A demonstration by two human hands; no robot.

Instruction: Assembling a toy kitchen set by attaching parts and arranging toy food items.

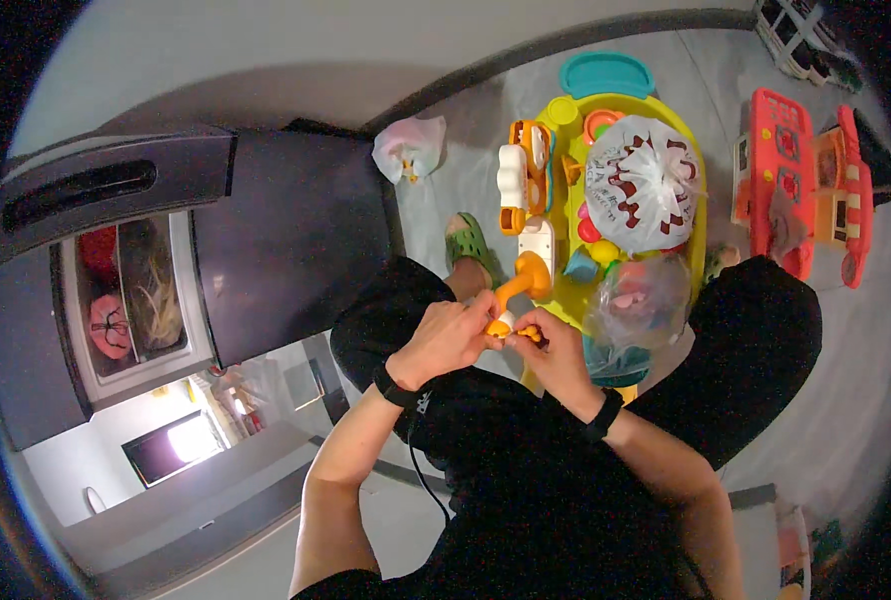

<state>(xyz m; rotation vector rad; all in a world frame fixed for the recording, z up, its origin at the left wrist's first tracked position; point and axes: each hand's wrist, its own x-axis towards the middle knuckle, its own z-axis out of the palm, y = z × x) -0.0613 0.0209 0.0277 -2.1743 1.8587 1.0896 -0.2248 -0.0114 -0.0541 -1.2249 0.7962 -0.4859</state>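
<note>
My left hand [443,338] is closed around the end of a curved orange toy spout [519,283], at its small white-and-yellow tip. My right hand [558,365] pinches a small yellow knobbed piece [532,333] right beside that tip; whether the two pieces touch, I cannot tell. The spout curves up to a white toy post [536,240] at the left side of a yellow-green toy tub [701,220]. Farther up stands a white-and-orange toy part [513,176]. My fingers hide part of the tip.
In the tub lie a tied plastic bag [638,190] with dark red print and colourful toy pieces. A clear bag [639,305] hangs over its near side. A red toy kitchen [781,170] stands right, a small plastic bag [410,148] far left. Dark cabinets [286,230] line the left.
</note>
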